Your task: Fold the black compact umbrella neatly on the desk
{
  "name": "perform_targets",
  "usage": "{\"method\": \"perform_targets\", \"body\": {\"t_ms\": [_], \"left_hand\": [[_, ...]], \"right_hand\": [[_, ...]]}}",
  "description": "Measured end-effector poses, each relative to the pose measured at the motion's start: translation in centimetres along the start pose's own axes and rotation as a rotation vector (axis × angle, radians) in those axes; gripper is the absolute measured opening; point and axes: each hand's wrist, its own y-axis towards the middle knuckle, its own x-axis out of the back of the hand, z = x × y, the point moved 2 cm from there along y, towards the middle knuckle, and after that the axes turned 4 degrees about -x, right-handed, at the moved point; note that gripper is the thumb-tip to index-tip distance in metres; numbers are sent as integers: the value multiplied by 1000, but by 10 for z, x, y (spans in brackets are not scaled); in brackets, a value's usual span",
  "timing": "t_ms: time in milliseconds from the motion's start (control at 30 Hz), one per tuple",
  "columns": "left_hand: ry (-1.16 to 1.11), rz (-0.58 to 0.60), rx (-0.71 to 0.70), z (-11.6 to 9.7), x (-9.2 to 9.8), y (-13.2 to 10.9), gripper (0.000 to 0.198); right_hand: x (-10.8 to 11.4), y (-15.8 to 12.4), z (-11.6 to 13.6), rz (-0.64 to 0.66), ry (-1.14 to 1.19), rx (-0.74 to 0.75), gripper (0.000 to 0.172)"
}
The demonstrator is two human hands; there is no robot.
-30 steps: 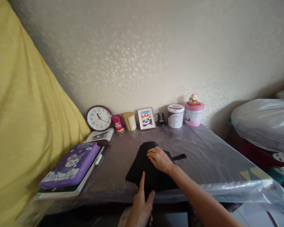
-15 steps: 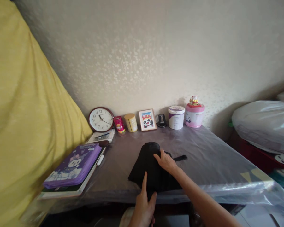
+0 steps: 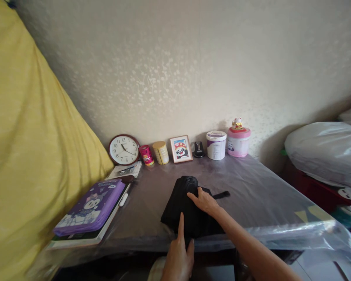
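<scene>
The black fabric bundle (image 3: pixel 176 202) lies by the surface (image 3: pixel 263 199)'s near edge, narrowing toward the wall (image 3: pixel 175 70), forward of the left grip (image 3: pixel 178 254) and under the right grip (image 3: pixel 206 202); whether either clasps it, I cannot tell

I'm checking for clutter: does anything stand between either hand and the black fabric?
Nothing visible does. The right hand lies on the black fabric, and the left hand is at its near edge. The purple case lies apart.
</scene>
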Motion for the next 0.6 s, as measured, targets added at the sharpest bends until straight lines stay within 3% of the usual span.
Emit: {"method": "perform_targets", "body": {"t_ms": [133, 300, 600], "left_hand": [[-96, 26, 44, 1, 3, 2, 67], [-164, 66, 100, -1, 7, 1, 66], [-234, 62, 108, 0, 8, 0, 68]], "right_hand": [[20, 16, -19, -67, 27, 9, 29], [41, 27, -49, -101, -4, -83, 27], [39, 19, -60, 17, 48, -158, 27]]}}
